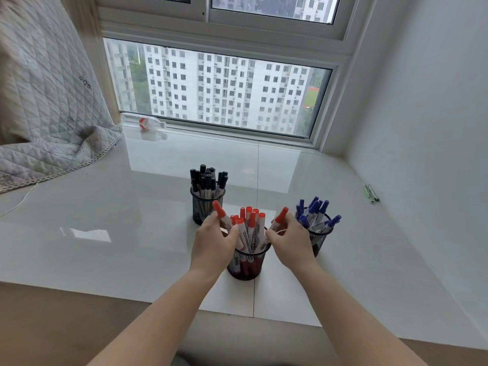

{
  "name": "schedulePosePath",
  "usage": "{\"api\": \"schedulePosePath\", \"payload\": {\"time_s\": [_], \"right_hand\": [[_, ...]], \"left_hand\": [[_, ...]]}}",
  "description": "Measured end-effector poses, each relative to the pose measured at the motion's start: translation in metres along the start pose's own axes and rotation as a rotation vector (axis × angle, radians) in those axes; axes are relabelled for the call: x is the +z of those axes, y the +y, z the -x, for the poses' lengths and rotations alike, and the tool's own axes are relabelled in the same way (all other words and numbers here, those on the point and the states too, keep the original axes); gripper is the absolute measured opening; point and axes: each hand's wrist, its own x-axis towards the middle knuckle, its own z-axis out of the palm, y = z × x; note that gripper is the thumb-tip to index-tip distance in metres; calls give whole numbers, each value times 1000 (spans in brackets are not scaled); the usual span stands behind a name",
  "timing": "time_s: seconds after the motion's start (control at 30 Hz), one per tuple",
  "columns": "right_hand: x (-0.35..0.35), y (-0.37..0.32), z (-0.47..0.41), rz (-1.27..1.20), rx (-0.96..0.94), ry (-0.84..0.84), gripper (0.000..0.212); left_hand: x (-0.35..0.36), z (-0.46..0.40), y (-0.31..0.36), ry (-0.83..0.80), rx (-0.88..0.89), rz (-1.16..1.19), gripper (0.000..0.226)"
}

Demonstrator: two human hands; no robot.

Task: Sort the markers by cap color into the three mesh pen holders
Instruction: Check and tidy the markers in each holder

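The nearest mesh holder (247, 265) stood on the white counter (132, 220), packed with red-capped markers (250, 225). The left hand (211, 244) had its grip closed on one red marker (223, 216) at the rim; the right hand (291, 244) held another (278, 219). Behind stood the black-capped holder (204, 207), rightward the blue-capped holder (318, 236).

I log a glossy white tiled sill (132, 207) below the sliding window (216, 88), daylit, white tower blocks beyond. Left of the window: quilted grey blanket (47, 101). Right: plain white wall (427, 101).
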Motion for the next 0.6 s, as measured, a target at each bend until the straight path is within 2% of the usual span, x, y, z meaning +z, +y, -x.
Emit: {"api": "schedulePosePath", "payload": {"time_s": [0.1,0.2,0.4,0.6], "right_hand": [[-1,-3,2,33,-47,34,19],[-1,-8,4,67,-127,53,31],[2,-6,8,131,-234,112,57],[2,1,4,121,-295,105,44]], "left_hand": [[-3,-2,0,58,48,14,15],[-3,-3,-4,22,92,-34,28],[1,2,-10,13,109,-181,14],[5,5,-15,34,117,-167,14]]}}
